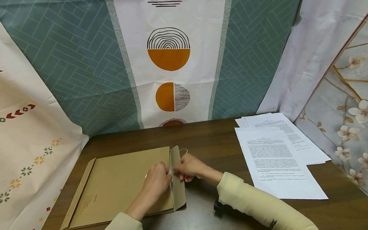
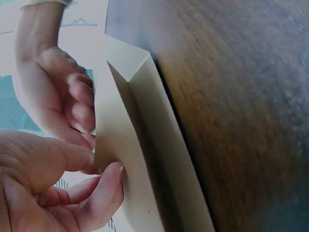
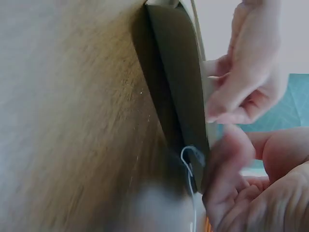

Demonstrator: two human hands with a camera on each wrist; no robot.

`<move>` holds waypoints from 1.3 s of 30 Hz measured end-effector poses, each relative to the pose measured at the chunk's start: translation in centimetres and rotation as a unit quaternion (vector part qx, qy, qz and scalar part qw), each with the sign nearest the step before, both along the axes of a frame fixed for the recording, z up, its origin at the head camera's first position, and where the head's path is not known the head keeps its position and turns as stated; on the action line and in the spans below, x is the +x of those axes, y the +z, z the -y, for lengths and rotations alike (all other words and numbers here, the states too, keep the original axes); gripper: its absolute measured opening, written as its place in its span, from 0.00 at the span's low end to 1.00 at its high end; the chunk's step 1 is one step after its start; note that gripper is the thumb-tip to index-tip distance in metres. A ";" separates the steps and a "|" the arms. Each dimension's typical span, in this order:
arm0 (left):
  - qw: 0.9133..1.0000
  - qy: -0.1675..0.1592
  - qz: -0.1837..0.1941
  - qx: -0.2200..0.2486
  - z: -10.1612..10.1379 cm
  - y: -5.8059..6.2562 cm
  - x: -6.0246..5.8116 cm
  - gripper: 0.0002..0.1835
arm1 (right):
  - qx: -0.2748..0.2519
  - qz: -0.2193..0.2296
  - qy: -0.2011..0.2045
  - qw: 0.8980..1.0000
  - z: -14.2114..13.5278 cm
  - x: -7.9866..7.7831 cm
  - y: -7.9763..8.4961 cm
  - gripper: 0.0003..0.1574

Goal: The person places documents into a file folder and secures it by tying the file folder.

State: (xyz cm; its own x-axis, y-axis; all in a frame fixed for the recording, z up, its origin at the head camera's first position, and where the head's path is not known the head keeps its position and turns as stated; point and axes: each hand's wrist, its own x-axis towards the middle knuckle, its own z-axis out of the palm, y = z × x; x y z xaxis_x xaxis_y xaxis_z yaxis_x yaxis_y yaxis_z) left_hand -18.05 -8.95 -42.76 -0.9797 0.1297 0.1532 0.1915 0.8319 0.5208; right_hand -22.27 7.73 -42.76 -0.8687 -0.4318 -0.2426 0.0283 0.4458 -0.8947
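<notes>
A brown kraft paper document envelope (image 1: 122,180) lies flat on the table, with its side flap (image 1: 178,190) raised along the right end. My left hand (image 1: 156,180) pinches the edge of the envelope's mouth between thumb and fingers, close beside the flap. From the other side, my right hand (image 1: 189,165) has its curled fingers and thumb at the upper part of the flap. Its thumb (image 3: 231,150) is blurred in the right wrist view. A white string (image 3: 188,166) hangs from the flap. Something white shows in the gap by my left hand.
On the right of the dark wooden table (image 1: 210,138) lie several printed sheets (image 1: 277,165), overlapping in two loose groups. Patterned cloths (image 1: 91,74) hang behind the table and along both sides.
</notes>
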 end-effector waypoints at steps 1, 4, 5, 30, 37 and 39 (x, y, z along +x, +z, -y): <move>1.000 0.000 0.000 -0.001 0.0 -0.1 0.0 0.12 | 0.005 -0.013 0.006 1.000 -0.4 0.0 0.1 0.19; 1.000 0.002 0.000 -0.004 0.1 -0.5 -0.1 0.15 | 0.017 -0.037 0.021 0.999 -1.5 0.1 0.4 0.22; 1.000 0.001 -0.002 -0.004 0.1 -0.7 -0.1 0.16 | 0.016 -0.036 0.024 0.999 -1.9 0.1 0.5 0.22; 1.000 -0.020 -0.005 -0.020 -0.3 -1.1 -0.1 0.09 | 0.093 -0.015 -0.064 0.993 -19.9 -3.7 3.4 0.22; 0.999 -0.011 -0.011 -0.031 -0.6 -1.0 0.0 0.10 | 0.095 -0.029 -0.059 0.993 -25.4 -4.1 4.3 0.29; 0.999 -0.012 -0.014 -0.034 -0.6 -1.1 0.0 0.11 | 0.108 -0.044 -0.054 0.992 -26.7 -4.3 4.5 0.30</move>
